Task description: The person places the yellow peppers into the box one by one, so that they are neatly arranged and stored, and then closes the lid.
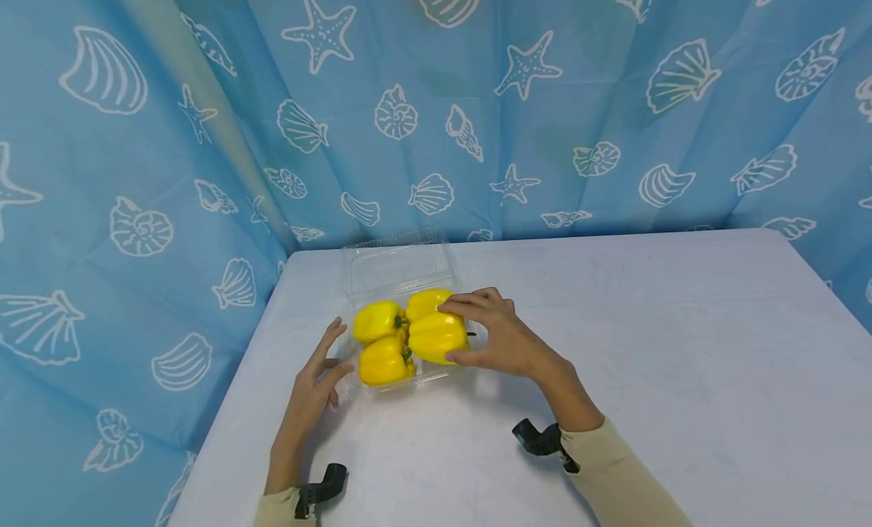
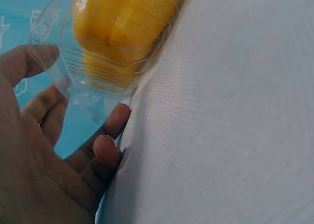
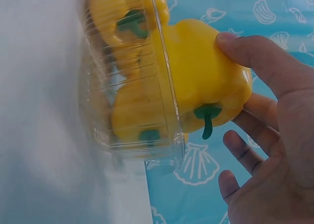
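My right hand [image 1: 500, 334] grips a yellow bell pepper [image 1: 436, 338] with its thumb and fingers on either side. In the right wrist view, this bell pepper [image 3: 206, 72] sits above the rim of a clear plastic container [image 3: 169, 82], its green stem exposed. Several more yellow bell peppers [image 1: 384, 360] lie inside the container, partly hidden by the held one. At the container's left side is my left hand [image 1: 313, 391], fingers spread and loosely bent. The left wrist view shows the thumb of that hand [image 2: 44, 150] touching the container's clear edge [image 2: 68, 82].
The container's transparent lid [image 1: 398, 269] lies folded back toward the far edge of the white-covered table [image 1: 613, 338]. Behind and to the left hangs a blue curtain [image 1: 436, 80] with white shell and starfish prints. A black wrist camera is strapped to each sleeve.
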The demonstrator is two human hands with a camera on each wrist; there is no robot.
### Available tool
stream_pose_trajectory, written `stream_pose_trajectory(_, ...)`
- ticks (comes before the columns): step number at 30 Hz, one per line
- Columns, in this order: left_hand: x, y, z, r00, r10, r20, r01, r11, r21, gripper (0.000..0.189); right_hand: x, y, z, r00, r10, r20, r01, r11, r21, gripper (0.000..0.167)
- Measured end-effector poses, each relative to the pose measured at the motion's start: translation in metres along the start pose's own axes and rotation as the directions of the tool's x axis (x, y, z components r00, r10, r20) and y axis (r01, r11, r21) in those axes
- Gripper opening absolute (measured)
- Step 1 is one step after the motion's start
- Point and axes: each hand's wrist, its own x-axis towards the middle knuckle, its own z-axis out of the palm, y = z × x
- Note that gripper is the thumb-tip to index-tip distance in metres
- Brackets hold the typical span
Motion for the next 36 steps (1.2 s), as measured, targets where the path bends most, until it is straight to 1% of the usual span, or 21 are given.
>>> stream_pose_trajectory(7,-0.001,0.001,0.0,1.0,0.001,-0.004,-0.001,1.0,0.003,0.056,0.0,0.001,-0.001,1.0,0.012,0.014,-0.012,1.0,-0.016,0.067)
stream_pose_trajectory(19,-0.001,0.002,0.0,1.0,0.004,-0.006,-0.005,1.0,-0.022,0.057,0.0,0.004,0.0,0.999,-0.011,0.036,0.012,1.0,-0.027,0.066)
stream_pose_trajectory(27,0.0,0.001,-0.001,1.0,-0.009,0.002,0.009,1.0,-0.018,0.056,0.001,0.007,0.003,0.999,-0.003,0.05,0.004,0.999,-0.031,0.067)
stream_pose_trajectory(36,0.001,0.0,0.0,1.0,-0.016,0.004,0.016,1.0,-0.006,0.056,0.002,0.012,0.004,0.999,-0.035,0.041,0.036,0.999,-0.039,0.067)
